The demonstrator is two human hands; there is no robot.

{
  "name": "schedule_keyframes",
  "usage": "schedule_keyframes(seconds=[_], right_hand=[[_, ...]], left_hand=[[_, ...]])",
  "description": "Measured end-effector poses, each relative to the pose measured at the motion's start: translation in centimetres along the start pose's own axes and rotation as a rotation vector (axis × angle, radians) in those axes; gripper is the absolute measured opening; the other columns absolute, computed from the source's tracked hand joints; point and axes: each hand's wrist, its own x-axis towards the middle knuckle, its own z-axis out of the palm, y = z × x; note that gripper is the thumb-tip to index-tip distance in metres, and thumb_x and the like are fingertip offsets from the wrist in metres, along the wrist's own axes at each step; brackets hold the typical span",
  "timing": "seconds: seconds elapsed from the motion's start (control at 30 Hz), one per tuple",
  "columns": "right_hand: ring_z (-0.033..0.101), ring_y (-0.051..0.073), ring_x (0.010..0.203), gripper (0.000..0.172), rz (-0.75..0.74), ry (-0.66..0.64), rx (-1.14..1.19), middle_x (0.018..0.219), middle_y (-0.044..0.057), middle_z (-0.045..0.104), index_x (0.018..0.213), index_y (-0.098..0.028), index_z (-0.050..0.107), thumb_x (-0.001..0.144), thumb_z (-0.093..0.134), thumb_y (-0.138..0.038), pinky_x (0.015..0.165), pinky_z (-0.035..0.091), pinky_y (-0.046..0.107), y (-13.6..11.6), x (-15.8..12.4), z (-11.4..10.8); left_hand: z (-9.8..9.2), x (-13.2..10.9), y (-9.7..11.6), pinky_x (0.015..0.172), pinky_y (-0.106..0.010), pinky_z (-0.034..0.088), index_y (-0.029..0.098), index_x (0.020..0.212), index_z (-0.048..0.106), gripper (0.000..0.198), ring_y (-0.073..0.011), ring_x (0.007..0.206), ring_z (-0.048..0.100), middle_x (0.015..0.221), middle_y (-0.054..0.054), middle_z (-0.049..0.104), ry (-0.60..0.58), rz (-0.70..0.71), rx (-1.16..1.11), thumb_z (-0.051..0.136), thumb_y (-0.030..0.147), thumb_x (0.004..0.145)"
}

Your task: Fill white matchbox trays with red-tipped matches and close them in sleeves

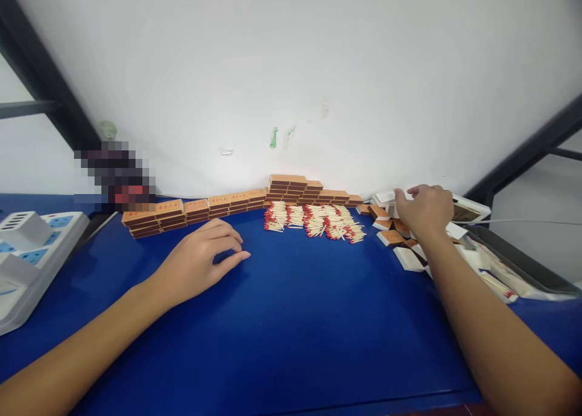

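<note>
Over jumbled matchboxes (pixel 391 238), the right grip (pixel 425 211) arches palm-down.

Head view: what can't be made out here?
Whether the right hand holds anything: head view, its own back hides the palm.
Some loose matchbox parts: head view, behind the right forearm.
Power strip: head view, left edge cuts it.
Pixelated object: head view, blocks mask it.

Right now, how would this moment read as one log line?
left hand: empty, near stacked matchboxes | right hand: at loose matchbox parts, grip unclear | matches: heaped in front of stacks | table: blue
</note>
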Motion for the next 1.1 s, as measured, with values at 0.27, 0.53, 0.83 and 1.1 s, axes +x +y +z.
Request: schedule_keyframes(seconds=[0.27, 0.53, 0.83, 1.1], right_hand=[[0.05, 0.031, 0.081, 0.032, 0.13, -0.022, 0.012, 0.083, 0.022, 0.069, 0.097, -0.006, 0.085, 0.091, 0.064, -0.029, 0.074, 0.033, 0.043, -0.4, 0.3, 0.4], [0.059, 0.025, 0.081, 0.023, -0.306, 0.017, 0.366, 0.1, 0.019, 0.074, 0.099, -0.013, 0.078, 0.099, 0.061, -0.028, 0.087, 0.046, 0.043, -4.7, -1.8, -2.5], [0.066, 0.024, 0.098, 0.031, -1.306, -0.286, 0.435, 0.108, 0.01, 0.075, 0.118, -0.025, 0.076, 0.11, 0.049, -0.01, 0.072, 0.049, 0.034, -16.6, -15.1, -5.5], [0.069, 0.028, 0.095, 0.025, -0.978, -0.309, 0.411, 0.102, 0.012, 0.075, 0.108, -0.024, 0.08, 0.11, 0.055, -0.026, 0.079, 0.053, 0.039, -11.9, -9.3, -3.4]], left_hand=[[0.2, 0.0, 0.0, 0.093, -0.039, 0.06, 0.022, 0.096, 0.079, 0.018, -0.0227, 0.101, 0.072, 0.101, -0.005, 0.08, 0.001, -0.026, -0.027, 0.067, 0.03, 0.106], [0.0, 0.1, -0.1, 0.091, -0.039, 0.059, 0.023, 0.098, 0.079, 0.018, -0.0228, 0.099, 0.071, 0.1, -0.004, 0.08, 0.038, -0.064, -0.028, 0.067, 0.033, 0.107], [0.7, 0.3, 2.3, 0.098, -0.041, 0.064, 0.026, 0.129, 0.077, 0.051, -0.0271, 0.112, 0.073, 0.119, -0.007, 0.079, -0.11, -0.119, -0.157, 0.086, 0.058, 0.09], [1.6, 0.0, 2.3, 0.101, -0.04, 0.062, 0.028, 0.125, 0.079, 0.033, -0.0264, 0.118, 0.07, 0.124, -0.007, 0.075, -0.256, -0.129, -0.165, 0.08, 0.046, 0.098]])
